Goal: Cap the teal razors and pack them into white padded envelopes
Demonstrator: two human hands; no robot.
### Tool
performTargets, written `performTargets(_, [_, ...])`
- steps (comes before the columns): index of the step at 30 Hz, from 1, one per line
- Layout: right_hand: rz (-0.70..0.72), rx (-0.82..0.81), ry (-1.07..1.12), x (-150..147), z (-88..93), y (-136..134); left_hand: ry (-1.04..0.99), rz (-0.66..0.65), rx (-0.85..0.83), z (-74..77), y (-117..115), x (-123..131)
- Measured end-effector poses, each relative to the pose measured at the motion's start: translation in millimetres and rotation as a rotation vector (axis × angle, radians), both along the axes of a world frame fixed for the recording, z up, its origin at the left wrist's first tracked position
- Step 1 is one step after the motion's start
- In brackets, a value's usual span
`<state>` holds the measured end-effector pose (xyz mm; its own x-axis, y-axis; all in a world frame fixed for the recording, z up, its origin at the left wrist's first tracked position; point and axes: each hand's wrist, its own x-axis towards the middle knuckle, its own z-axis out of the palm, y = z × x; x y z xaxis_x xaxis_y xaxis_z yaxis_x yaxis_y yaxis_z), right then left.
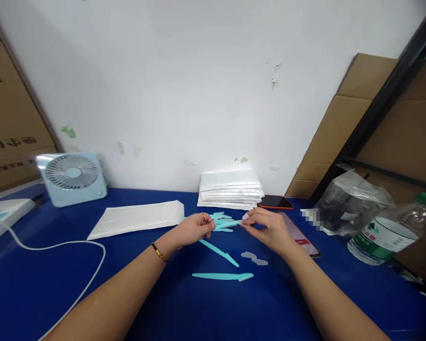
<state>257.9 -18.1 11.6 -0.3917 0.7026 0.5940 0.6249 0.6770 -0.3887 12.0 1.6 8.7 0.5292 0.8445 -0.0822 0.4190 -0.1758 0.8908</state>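
- While both forearms are extending over the table [163, 303], a near razor [222, 276] is lying flat closest to the person, with its long axis running left to right.
- Just beyond it, a slanted razor [219, 252] is lying diagonally, and a clear cap [254, 258] is resting just to its right. Neither is being touched.
- The left hand [193, 229] is pinching one end of the held razor [229, 223] between thumb and fingers, with the remaining fingers curling in.
- The right hand [270, 229] is pinching the opposite, pale end with thumb and forefinger. Whether a cap is sitting on that end cannot be told.
- The held razor is hanging just above the table between the hands, with its long axis lying left to right. Each hand is gripping one end, so neither is nearer.
- A razor pile [222, 216] is lying directly behind the held razor.
- Farther back, a mailer [138, 219] is lying to the left, a phone [301, 237] is lying under the right wrist, and a mailer stack [230, 189] and fan [73, 177] are standing against the wall.
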Motion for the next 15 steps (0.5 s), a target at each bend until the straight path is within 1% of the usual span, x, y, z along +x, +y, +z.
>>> performTargets(2, [0.033, 0.003, -0.009, -3, -1.2, -1, -0.012, -0.011, -0.006, -0.6, 1, 0])
performTargets(7, [0.095, -0.059, -0.012, -7, -0.1, -2, -0.051, -0.030, 0.034, -5.2, 8, 0])
performTargets(12, [0.138, -0.092, 0.020, -10, 2.1, -4, -0.064, -0.112, 0.046, -9.5, 11, 0])
performTargets(14, [0.119, -0.125, 0.039, -8, 4.2, -4, -0.010, -0.097, 0.100, -11.1, 12, -1])
performTargets(15, [0.097, -0.152, 0.045, -6, 5.9, -4, 0.046, -0.065, 0.156, -11.9, 12, -1])
